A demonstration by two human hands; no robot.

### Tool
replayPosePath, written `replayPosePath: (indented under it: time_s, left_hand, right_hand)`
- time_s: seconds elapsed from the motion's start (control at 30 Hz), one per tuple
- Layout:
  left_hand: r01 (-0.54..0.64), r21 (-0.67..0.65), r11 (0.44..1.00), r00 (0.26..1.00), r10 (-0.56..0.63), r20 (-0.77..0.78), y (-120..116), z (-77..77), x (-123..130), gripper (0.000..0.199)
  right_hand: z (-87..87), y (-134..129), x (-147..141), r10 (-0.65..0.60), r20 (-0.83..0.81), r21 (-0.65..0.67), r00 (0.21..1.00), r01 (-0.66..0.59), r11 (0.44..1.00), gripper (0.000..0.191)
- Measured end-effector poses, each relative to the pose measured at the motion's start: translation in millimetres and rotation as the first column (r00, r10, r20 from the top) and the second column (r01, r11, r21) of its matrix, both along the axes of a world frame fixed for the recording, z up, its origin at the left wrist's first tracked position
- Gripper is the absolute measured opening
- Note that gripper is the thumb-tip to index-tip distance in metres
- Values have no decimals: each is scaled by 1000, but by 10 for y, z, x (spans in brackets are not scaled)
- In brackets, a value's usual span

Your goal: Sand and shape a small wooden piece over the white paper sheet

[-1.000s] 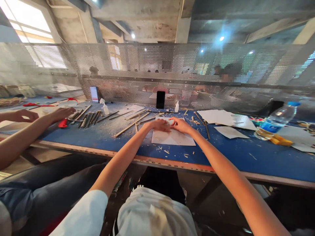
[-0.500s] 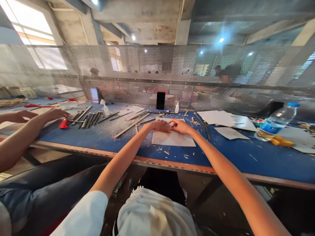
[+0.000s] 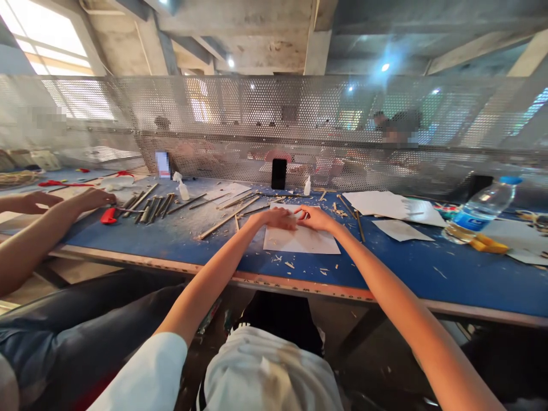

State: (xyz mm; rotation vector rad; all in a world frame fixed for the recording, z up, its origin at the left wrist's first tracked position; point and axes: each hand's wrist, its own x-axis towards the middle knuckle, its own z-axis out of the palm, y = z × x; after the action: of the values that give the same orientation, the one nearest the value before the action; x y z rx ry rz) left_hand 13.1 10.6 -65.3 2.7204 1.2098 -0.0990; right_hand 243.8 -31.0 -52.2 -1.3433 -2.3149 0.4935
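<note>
The paper (image 3: pixel 302 242) is white; the tabletop (image 3: pixel 402 274) blue; the phone (image 3: pixel 279 174) black.

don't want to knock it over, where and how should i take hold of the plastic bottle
Probably around the labelled middle of the plastic bottle, below its blue cap, coming from the left, where the right hand is. The body looks round and broad there, narrowing toward the cap; a yellow item sits by its near-right base, so the left seems freer.

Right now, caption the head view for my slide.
Left hand and right hand close together over white paper on a blue workbench scattered with pale shavings.
</note>
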Motion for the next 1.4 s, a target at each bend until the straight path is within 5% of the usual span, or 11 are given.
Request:
replayPosePath:
  time_s: [0.1, 0.3, 0.47, 0.63, 0.83, 1.07, 1.4]
  left_hand:
    - [-36, -9, 999, 999, 36, 7, 8, -13, -18, 88]
    - [-66, -12, 998, 998, 67, 13, -33, 4, -4, 88]
    - [-25, -14, 1000, 999, 25, 31, -39, 13, -27, 88]
    - [-27, 7, 1000, 1000, 27, 1, 20, -24, -13, 86]
    - [-23, -16, 1000, 1000, 24, 19, -41, 21, -23, 87]
    - [-58, -21, 998, 998, 57, -29, -140, 113, 34, 87]
    - [-65, -24, 998, 998, 65, -20, -155, 120, 30, 88]
  right_hand:
    - [21, -14, 7, 53, 15, -80, 998, -52, 995, 41]
    - [-14, -28, -51, -61, 9, 81, 998, 60, 995, 32]
    - [8, -9, -18, 20, 34, -46, 999, -19, 999, 31]
    - [-10, -33, -31, -74, -15, 31, 997, 74, 997, 30]
    - [19, -38, -49, 54, 67, 42, 996, -57, 997, 31]
    - [-54, -60, -99, -38, -13, 89, 999, 39, 995, 33]
    - [-56, -27, -79, -20, -23, 66, 1000, 21, 998, 39]
